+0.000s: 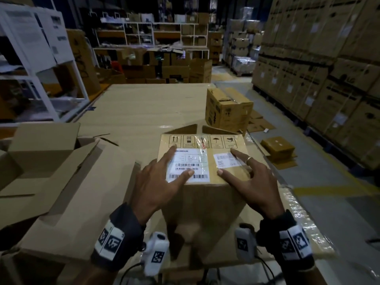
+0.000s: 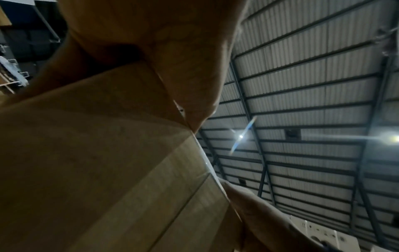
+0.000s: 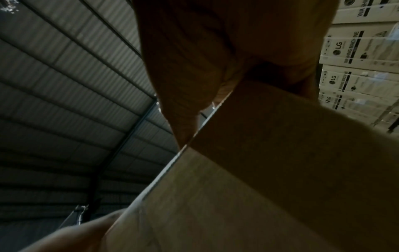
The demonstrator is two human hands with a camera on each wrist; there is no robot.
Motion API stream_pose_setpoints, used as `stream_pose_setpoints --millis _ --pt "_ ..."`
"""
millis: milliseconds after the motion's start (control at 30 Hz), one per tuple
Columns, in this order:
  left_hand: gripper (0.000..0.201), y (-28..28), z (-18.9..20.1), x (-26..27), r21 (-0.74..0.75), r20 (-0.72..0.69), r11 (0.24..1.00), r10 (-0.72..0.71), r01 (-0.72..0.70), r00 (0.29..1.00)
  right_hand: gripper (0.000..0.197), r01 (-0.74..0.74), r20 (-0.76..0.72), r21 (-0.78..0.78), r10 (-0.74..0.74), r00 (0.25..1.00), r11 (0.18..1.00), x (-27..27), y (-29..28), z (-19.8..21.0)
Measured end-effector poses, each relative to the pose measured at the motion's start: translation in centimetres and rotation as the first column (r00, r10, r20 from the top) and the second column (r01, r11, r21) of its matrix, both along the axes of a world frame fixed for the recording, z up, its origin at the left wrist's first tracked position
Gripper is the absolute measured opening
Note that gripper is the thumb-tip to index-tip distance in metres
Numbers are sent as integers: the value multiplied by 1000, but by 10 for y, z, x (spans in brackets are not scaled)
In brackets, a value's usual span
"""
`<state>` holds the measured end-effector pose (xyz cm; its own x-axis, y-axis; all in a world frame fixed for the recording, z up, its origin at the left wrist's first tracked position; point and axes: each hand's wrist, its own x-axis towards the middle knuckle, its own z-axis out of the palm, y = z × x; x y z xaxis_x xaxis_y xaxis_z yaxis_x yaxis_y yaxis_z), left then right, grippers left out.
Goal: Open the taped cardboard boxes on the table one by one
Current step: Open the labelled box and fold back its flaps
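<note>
A taped cardboard box (image 1: 205,202) stands at the near table edge, corner toward me. Clear tape runs down the middle of its top, over the larger white barcode label (image 1: 191,161). My left hand (image 1: 162,177) lies on the top's left half, index finger straight and thumb on the label. My right hand (image 1: 244,173), wearing a ring, rests with straight fingers on the right half beside a small label (image 1: 225,160). Neither hand holds anything. The wrist views show the box wall (image 2: 97,170) (image 3: 259,187) up close under each palm.
A second taped box (image 1: 228,110) stands further back on the right of the cardboard-covered table (image 1: 144,108). Opened boxes (image 1: 51,161) with raised flaps crowd the left side. A small box (image 1: 277,147) and flattened cardboard lie on the floor to the right. Stacked cartons (image 1: 318,58) wall the right.
</note>
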<state>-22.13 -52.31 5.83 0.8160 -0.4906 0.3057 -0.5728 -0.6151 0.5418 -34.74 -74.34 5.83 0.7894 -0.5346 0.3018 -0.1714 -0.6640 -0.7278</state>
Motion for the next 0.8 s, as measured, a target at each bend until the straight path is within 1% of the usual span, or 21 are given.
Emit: stream_pose_setpoints --millis 67,133,200,267,300,333,400,433,467,533,600,633,700,767,800 --pt "91 5 -7 -6 -32 42 999 -1 2 999 74 -40 67 25 38 997 999 1 0 -11" --pt "94 10 -23 -8 -52 70 999 -14 18 997 73 -89 113 51 82 990 995 3 1 -23" --pt "101 15 -45 -13 -37 58 998 -48 50 997 69 -137 111 12 135 985 990 3 4 -39" --pt "106 20 -72 -19 -7 28 999 -46 46 999 66 -155 82 -35 157 984 987 0 6 -61" --pt "102 23 -86 -25 -16 11 999 -49 49 999 64 -146 73 -46 149 986 988 -3 6 -74" --pt "93 26 -99 -32 -48 -12 996 -69 69 998 61 -125 66 -49 128 990 991 -6 6 -87" --pt "70 31 -124 -46 -114 -24 984 -140 136 990 59 -37 28 -43 38 999 998 -15 7 -116" --pt "64 34 -136 -51 -115 -18 980 -164 161 986 60 19 -8 -40 -19 1000 999 -20 7 -132" --pt "65 37 -148 -55 -97 -13 979 -181 179 983 62 61 -37 -39 -63 997 997 -25 7 -147" --pt "80 41 -169 -61 -39 -42 977 -211 210 977 63 91 -67 -30 -93 993 995 -35 6 -172" --pt "84 43 -175 -68 2 -80 975 -222 223 972 64 94 -78 -30 -96 992 995 -42 6 -183" --pt "85 44 -174 -70 -17 -78 975 -221 221 972 68 100 -75 -33 -102 992 994 -44 7 -186" --pt "85 45 -169 -71 -132 -19 966 -227 223 974 74 129 -52 -52 -132 990 990 -46 10 -185" --pt "76 44 -161 -66 -254 45 941 -219 223 975 67 172 -1 -111 -173 985 979 -46 14 -176" --pt "66 41 -155 -62 -292 69 932 -204 216 976 60 184 37 -146 -181 983 972 -46 17 -170"
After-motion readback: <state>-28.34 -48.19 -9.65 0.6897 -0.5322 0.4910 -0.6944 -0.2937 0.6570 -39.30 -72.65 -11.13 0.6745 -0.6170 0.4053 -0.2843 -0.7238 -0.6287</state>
